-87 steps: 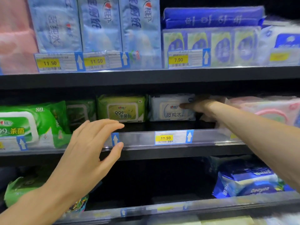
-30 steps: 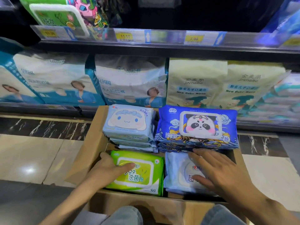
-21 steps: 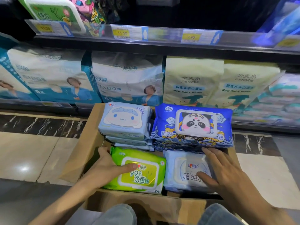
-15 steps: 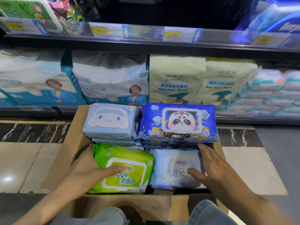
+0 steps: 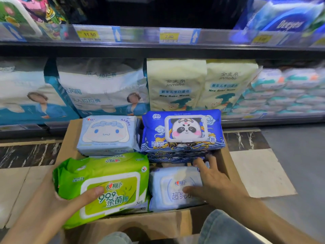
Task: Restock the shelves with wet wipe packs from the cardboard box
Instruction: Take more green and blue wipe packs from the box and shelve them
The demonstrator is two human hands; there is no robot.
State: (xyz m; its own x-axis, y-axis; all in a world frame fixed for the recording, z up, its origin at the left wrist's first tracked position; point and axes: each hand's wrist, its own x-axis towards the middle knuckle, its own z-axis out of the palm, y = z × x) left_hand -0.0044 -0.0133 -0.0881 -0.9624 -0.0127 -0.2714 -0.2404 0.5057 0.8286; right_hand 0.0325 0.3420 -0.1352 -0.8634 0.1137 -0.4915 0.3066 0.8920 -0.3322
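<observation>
A cardboard box [image 5: 133, 224] stands on the floor in front of the shelves, full of wet wipe packs. My left hand [image 5: 66, 203] grips a green pack [image 5: 109, 176], raised above the box's near left corner with the thumb on its lid. My right hand [image 5: 211, 182] clasps the right end of a pale blue pack [image 5: 168, 187] that lies in the near right of the box. A light blue cartoon pack [image 5: 107, 134] and a dark blue panda pack [image 5: 182, 131] sit on stacks at the back of the box.
The bottom shelf behind the box holds large blue-and-white bags [image 5: 98, 88], cream baby-wipe bags [image 5: 177, 85] and stacked wipe packs [image 5: 288, 92]. A price rail [image 5: 158, 35] runs above it. Tiled floor lies on both sides. My knees [image 5: 221, 228] are at the box's near edge.
I dropped from the middle shelf down to the box. My left hand has closed on the green pack and lifted it up; my right hand has slid to the pale blue pack's right end.
</observation>
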